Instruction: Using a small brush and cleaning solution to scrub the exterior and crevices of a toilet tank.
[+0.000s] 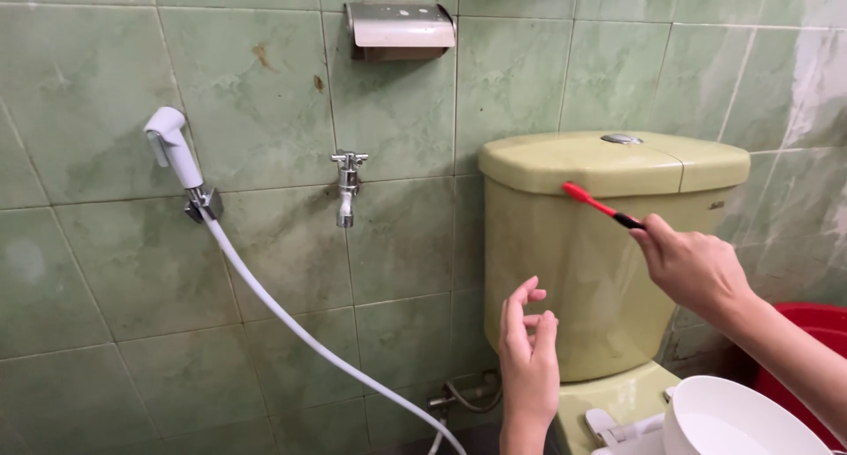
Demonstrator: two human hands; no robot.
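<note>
My right hand (688, 265) holds a red toothbrush-like brush (598, 205) with a black grip. Its head touches the front edge of the lid on the yellow-green toilet tank (582, 270). My left hand (528, 354) is raised in front of the tank's lower left side. Its fingers are loosely curled and apart, holding nothing. A chrome flush button (622, 139) sits on top of the tank lid.
The green tiled wall carries a white bidet sprayer (175, 146) with its hose (291, 327), a chrome tap (348, 186) and a paper holder (400, 29). The white raised toilet seat (737, 415) is at lower right, with a red bucket (807, 327) behind it.
</note>
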